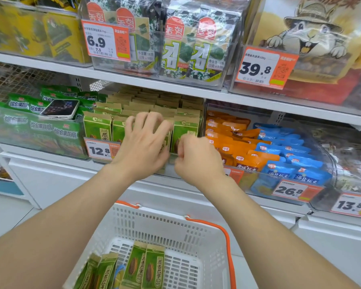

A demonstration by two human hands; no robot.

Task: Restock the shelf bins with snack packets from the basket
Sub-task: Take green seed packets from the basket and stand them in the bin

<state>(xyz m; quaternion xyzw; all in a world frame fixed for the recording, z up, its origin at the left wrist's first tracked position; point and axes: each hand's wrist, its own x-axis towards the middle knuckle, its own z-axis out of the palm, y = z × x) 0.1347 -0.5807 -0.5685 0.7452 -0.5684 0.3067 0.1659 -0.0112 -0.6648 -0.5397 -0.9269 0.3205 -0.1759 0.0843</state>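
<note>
Green sunflower-seed snack packets (97, 127) stand in rows in a clear shelf bin (88, 155) on the middle shelf. My left hand (143, 146) reaches into the bin, its fingers curled over the tops of the front packets, gripping one. My right hand (197, 158) is curled at the bin's front edge. Its thumb and forefinger seem to pinch the lower edge of a front packet (184, 132), though the hand is blurred. Below, the white basket (175, 228) with orange handles holds several more green packets (152, 268).
A phone (61, 109) lies on green bags in the left bin. Orange packets (233, 140) and blue packets (288, 157) fill the bin to the right. Seaweed packs (186, 44) sit on the shelf above. A white cabinet front runs under the shelf.
</note>
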